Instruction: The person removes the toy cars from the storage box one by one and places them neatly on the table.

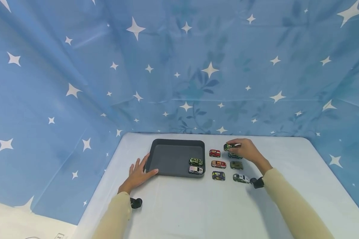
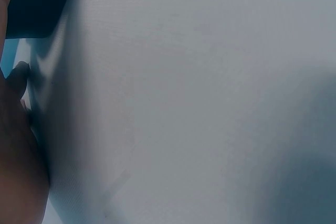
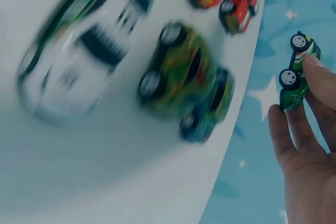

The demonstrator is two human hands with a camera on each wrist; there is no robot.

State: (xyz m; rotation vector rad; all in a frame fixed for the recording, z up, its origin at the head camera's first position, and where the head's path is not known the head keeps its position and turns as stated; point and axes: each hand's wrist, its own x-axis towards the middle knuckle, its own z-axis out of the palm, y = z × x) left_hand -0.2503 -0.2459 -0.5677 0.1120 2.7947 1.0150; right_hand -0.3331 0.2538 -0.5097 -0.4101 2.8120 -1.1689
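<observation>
Between thumb and fingers my right hand [image 1: 246, 150] pinches a green toy car [image 3: 301, 72], lifted off the table at the far end of the right-hand column. Just under it lies a dark teal toy car [image 1: 235, 155]. My left hand [image 1: 138, 175] has its fingers spread and touches the left edge of the dark grey tray [image 1: 170, 159]; only part of this hand shows in the left wrist view. In the tray's near right corner sit a camouflage toy car [image 1: 195, 161] and a white toy car [image 1: 195, 170], side by side.
Right of the tray stand a red car [image 1: 214, 153], an orange-red car [image 1: 218, 164] and a purple car [image 1: 218, 175]. Beyond them are a camouflage-green car [image 1: 236, 165] and a white-and-green car [image 1: 241, 178]. A blue star-patterned curtain [image 1: 164, 83] hangs behind the white table [image 1: 179, 205].
</observation>
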